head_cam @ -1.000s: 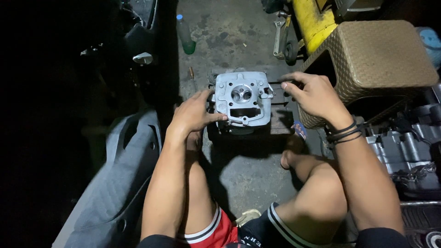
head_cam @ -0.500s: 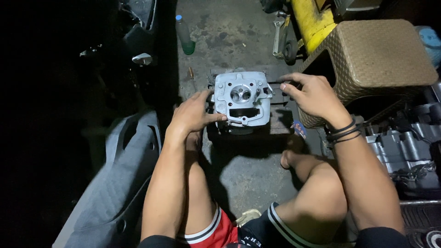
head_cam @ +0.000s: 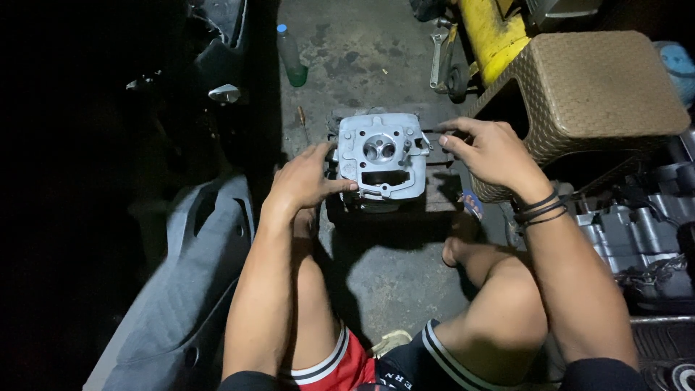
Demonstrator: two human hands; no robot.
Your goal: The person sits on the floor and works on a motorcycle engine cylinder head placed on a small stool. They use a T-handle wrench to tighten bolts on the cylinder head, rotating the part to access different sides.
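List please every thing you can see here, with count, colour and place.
cylinder head: 1, silver-grey, centre, on a dark block
bottle: 1, green with blue cap, top, on the floor
wrench: 1, grey, top, on the floor
stool: 1, brown woven, top right
yellow part: 1, top, beside stool
grey panel: 1, lower left
metal parts: several, grey, right edge
left hand: on the head's left side
right hand: at the head's right side, black bands on the wrist

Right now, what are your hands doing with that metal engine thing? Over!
Left hand gripping the grey engine part at its left edge. Right hand pinching a thin dark rod-like piece at its right side. Brown woven stool close behind right hand.
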